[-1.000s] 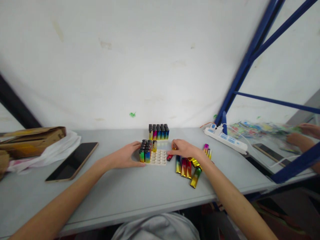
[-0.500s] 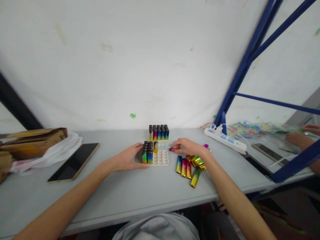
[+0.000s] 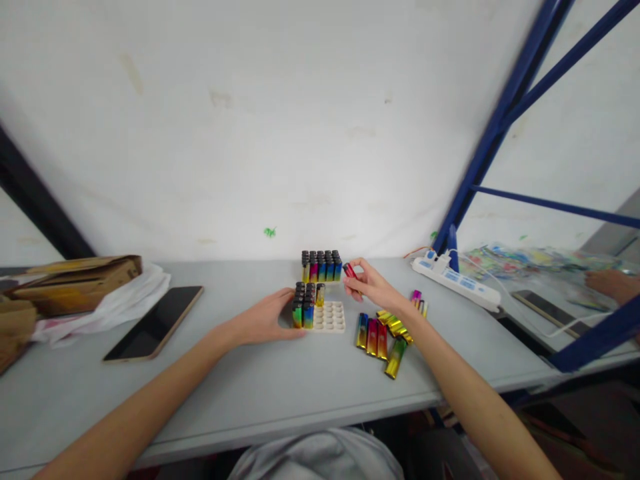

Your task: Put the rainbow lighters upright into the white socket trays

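My left hand point(image 3: 270, 317) is curved round the left end of a white tray point(image 3: 334, 317) with round holes, thumb along its front edge and fingers behind. Shiny colour-gradient lighters point(image 3: 303, 313) with black tops stand upright in the tray's left columns, a yellow one point(image 3: 321, 297) beside them at the back. Its holes at the right are bare. Above the table, behind the tray's right end, my right hand point(image 3: 367, 283) pinches a red lighter point(image 3: 349, 271), tilted with its dark end up. Several loose lighters point(image 3: 373, 337) lie below my right wrist.
A block of upright lighters point(image 3: 321, 268) stands behind the tray. On the left are a phone point(image 3: 154, 325), a white bag point(image 3: 115, 303) and cardboard boxes point(image 3: 110, 279). A power strip point(image 3: 455, 282) and blue frame post point(image 3: 465, 180) stand right; beyond is another person's hand point(image 3: 607, 285).
My right hand has lifted the red lighter from the table and tipped it up. My left hand stays at the tray. The whole view has shifted slightly.
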A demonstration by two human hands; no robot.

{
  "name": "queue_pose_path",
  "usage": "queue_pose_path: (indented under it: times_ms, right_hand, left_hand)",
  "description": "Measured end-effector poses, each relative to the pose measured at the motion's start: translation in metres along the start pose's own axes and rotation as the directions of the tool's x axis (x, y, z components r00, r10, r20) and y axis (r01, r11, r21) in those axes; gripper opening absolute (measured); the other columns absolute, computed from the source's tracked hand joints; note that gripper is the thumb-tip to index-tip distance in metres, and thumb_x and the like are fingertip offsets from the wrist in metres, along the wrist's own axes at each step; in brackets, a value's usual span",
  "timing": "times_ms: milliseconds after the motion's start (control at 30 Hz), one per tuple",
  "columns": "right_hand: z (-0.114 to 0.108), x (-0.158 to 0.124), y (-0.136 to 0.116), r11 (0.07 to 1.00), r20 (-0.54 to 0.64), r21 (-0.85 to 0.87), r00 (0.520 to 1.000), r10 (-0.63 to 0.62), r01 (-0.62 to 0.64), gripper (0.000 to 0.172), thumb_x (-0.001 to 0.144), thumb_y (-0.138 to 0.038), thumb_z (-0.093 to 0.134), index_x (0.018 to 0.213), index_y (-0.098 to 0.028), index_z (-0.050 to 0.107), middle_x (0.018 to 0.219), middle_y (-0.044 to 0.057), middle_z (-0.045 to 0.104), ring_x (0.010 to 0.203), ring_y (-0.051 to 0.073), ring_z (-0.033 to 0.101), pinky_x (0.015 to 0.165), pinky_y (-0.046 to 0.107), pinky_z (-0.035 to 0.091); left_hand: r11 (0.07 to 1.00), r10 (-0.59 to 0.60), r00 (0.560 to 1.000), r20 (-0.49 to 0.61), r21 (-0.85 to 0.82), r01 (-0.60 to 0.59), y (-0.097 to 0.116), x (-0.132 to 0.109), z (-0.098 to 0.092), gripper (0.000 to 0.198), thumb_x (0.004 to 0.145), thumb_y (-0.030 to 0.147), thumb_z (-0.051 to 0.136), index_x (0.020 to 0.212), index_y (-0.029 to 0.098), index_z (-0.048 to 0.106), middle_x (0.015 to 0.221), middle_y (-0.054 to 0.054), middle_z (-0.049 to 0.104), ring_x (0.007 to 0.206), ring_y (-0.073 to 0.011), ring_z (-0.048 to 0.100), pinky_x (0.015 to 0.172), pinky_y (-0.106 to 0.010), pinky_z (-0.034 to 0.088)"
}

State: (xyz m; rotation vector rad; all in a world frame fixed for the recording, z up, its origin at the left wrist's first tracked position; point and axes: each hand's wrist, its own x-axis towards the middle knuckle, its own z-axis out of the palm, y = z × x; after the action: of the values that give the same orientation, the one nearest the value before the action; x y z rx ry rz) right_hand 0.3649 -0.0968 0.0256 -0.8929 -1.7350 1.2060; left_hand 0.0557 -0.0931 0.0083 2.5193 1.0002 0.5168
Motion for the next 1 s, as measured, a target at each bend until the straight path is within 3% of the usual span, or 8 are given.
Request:
queue_pose_path:
  times_ms: [133,233,333,567,667,800,1000]
  right_hand:
    - [0.013,0.003,0.000,0.999,-0.107,-0.037,0.994,0.004,-0.008,0.053,0.089,-0.068,0.069,0.113,-0.026,0.049,0.067,-0.010,0.044,0.054,0.011,0.038,0.051,0.023,0.033]
    - [0.021,0.007,0.001,0.998,-0.173,-0.043,0.984,0.034,-0.042,0.057,0.093,-0.078,0.053,0.093,-0.022,0.056,0.063,-0.008,0.035,0.054,0.011,0.032,0.050,0.025,0.029]
    - [0.027,0.010,0.005,0.995,-0.254,-0.084,0.967,0.027,-0.050,0.062,0.092,-0.082,0.047,0.072,-0.023,0.046,0.059,-0.007,0.033,0.054,0.011,0.029,0.050,0.026,0.025]
    - [0.033,0.011,0.011,0.913,-0.411,-0.396,0.908,-0.084,-0.095,0.052,0.089,-0.063,0.049,0.058,-0.026,0.033,0.055,-0.006,0.027,0.056,0.011,0.027,0.055,0.029,0.021]
    - [0.034,0.011,0.011,0.891,-0.403,-0.445,0.908,-0.111,-0.088,0.046,0.089,-0.057,0.047,0.059,-0.026,0.031,0.056,-0.005,0.027,0.057,0.012,0.028,0.056,0.029,0.021]
    - [0.032,0.010,0.009,0.894,-0.348,-0.447,0.927,-0.139,-0.034,0.048,0.096,-0.063,0.048,0.068,-0.024,0.041,0.061,-0.004,0.042,0.061,0.015,0.039,0.057,0.028,0.031]
    - [0.034,0.005,0.001,0.895,-0.136,-0.434,0.975,-0.175,0.100,0.046,0.104,-0.066,0.042,0.085,-0.025,0.049,0.080,0.001,0.056,0.072,0.018,0.054,0.066,0.029,0.046]
  left_hand:
    - [0.999,-0.045,0.999,-0.027,-0.014,0.045,0.001,0.000,0.004,0.078,0.075,0.060,0.083,0.133,0.012,0.062,0.131,-0.016,0.068,0.121,-0.0390,0.065,0.109,-0.050,0.052]
    - [0.997,-0.063,0.996,-0.070,-0.041,0.060,0.001,0.002,0.008,0.078,0.068,0.062,0.087,0.128,0.016,0.064,0.127,-0.014,0.070,0.116,-0.0381,0.067,0.106,-0.050,0.054]
    - [0.996,-0.073,0.994,-0.082,-0.055,0.069,0.000,0.003,0.010,0.079,0.066,0.065,0.087,0.126,0.020,0.065,0.127,-0.013,0.070,0.117,-0.0383,0.067,0.107,-0.052,0.054]
    - [0.996,-0.064,0.997,-0.051,-0.061,0.061,0.000,0.005,0.008,0.083,0.069,0.063,0.087,0.135,0.019,0.060,0.136,-0.014,0.065,0.126,-0.0374,0.062,0.115,-0.052,0.048]
    - [0.997,-0.043,0.998,-0.042,-0.066,0.040,-0.001,0.005,0.006,0.083,0.070,0.062,0.087,0.135,0.018,0.060,0.138,-0.014,0.064,0.128,-0.0375,0.061,0.116,-0.052,0.048]
    - [0.997,-0.016,1.000,-0.024,-0.072,0.015,0.000,0.003,0.003,0.078,0.072,0.061,0.087,0.133,0.018,0.062,0.137,-0.013,0.066,0.127,-0.0375,0.061,0.114,-0.049,0.050]
    - [0.997,0.005,0.999,-0.041,-0.071,-0.008,-0.001,0.002,0.004,0.074,0.075,0.060,0.085,0.132,0.017,0.063,0.136,-0.011,0.067,0.125,-0.0375,0.062,0.112,-0.050,0.050]
